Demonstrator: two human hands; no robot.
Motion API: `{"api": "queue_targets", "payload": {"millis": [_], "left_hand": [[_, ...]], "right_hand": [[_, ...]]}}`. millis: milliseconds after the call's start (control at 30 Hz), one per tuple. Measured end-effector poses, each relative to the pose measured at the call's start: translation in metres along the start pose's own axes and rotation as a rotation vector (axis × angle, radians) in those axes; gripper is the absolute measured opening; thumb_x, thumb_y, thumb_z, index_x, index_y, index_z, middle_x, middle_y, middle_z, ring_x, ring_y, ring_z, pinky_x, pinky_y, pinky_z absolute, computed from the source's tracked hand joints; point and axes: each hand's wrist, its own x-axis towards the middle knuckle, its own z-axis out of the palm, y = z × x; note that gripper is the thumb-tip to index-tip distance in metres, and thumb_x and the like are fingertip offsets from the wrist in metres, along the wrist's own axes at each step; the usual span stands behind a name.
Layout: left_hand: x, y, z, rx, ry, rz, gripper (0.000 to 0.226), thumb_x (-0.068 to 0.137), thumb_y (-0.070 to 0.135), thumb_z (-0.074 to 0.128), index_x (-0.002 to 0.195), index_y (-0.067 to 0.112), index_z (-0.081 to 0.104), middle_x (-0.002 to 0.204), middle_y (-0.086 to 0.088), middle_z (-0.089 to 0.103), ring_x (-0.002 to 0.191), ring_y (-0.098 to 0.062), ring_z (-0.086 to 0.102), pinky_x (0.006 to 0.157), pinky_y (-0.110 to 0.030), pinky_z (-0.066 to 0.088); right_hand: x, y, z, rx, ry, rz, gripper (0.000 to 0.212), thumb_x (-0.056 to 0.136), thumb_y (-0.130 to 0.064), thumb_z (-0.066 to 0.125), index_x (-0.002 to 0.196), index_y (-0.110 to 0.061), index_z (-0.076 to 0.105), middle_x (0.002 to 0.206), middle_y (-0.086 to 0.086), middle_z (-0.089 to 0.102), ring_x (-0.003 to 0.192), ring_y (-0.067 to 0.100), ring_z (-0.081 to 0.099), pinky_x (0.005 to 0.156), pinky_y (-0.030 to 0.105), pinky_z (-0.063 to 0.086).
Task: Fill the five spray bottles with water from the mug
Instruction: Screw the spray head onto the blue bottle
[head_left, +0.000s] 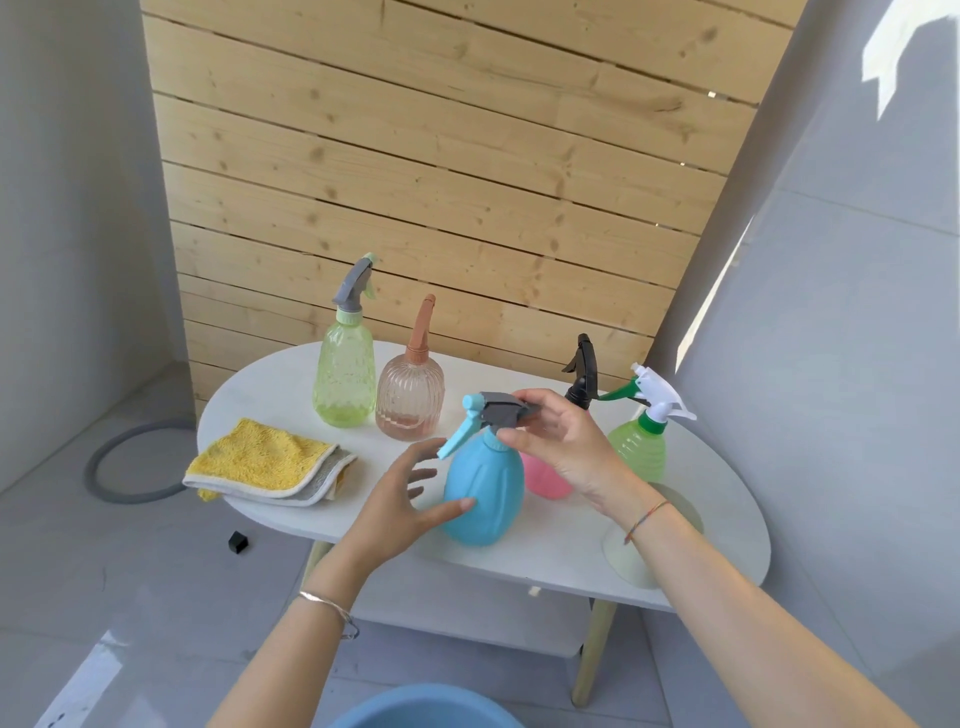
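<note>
Fingers of the right grip (561, 447) pinch the grey spray head (501, 411) of the blue bottle (485, 499) (upright, near the worktop's (270, 400) front edge), while the left grip (400, 501), fingers spread, touches its belly.

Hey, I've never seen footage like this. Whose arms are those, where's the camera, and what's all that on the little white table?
No machine here: a person wears a camera on the head, looking forward and down, so the arms are their own. It is the only view. The white table holds five spray bottles, a folded yellow cloth and a pale cup partly hidden by the right forearm. The right hand pinches the grey trigger head of the blue spray bottle; the left hand rests its thumb against the bottle's side, fingers loose. The others are a light green bottle, a ribbed pink bottle, a pink bottle with a black head and a green bottle with a white head. A blue basin shows at the bottom edge.
</note>
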Motion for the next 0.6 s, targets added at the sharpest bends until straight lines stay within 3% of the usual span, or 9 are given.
{"api": "queue_targets", "payload": {"millis": [100,200,267,400,600], "left_hand": [[-0.001,0.006,0.013,-0.020,-0.031,0.011,0.079,0.065,0.047,0.080,0.134,0.035,0.043,0.134,0.019,0.051,0.121,0.001,0.051,0.100,-0.018,0.044],[-0.003,0.004,0.028,-0.038,0.001,0.021,0.083,0.070,0.042,0.082,0.141,0.028,0.042,0.133,0.020,0.053,0.122,0.005,0.051,0.099,-0.015,0.044],[-0.001,0.001,0.031,-0.038,0.033,0.026,0.079,0.071,0.038,0.084,0.139,0.030,0.043,0.130,0.022,0.054,0.119,0.006,0.051,0.099,-0.017,0.046],[0.002,-0.004,0.032,-0.048,0.037,0.018,0.075,0.071,0.038,0.085,0.134,0.034,0.045,0.128,0.022,0.055,0.118,0.004,0.052,0.099,-0.021,0.047],[0.000,-0.002,0.032,-0.050,0.010,0.008,0.075,0.067,0.051,0.081,0.131,0.040,0.045,0.127,0.021,0.057,0.117,0.001,0.053,0.096,-0.020,0.047]], "right_hand": [[0.007,0.004,-0.001,-0.006,0.002,-0.006,0.033,0.077,0.001,0.074,0.104,-0.010,0.059,0.096,0.007,0.069,0.083,0.006,0.066,0.076,0.015,0.049],[0.014,0.009,0.001,-0.029,-0.026,0.012,0.043,0.076,0.002,0.075,0.114,-0.002,0.058,0.095,0.008,0.070,0.084,0.006,0.068,0.079,0.017,0.051],[0.015,0.010,0.002,-0.041,-0.015,-0.012,0.038,0.075,0.004,0.075,0.110,0.001,0.059,0.092,0.006,0.071,0.081,0.006,0.069,0.077,0.017,0.052],[0.013,0.017,0.008,-0.044,0.060,-0.102,0.028,0.075,0.003,0.075,0.093,-0.013,0.061,0.078,-0.006,0.074,0.076,0.006,0.069,0.074,0.019,0.053],[0.008,0.029,0.025,-0.072,0.252,-0.173,0.039,0.074,-0.010,0.081,0.100,-0.023,0.055,0.082,-0.001,0.072,0.078,0.009,0.067,0.080,0.026,0.053]]}}
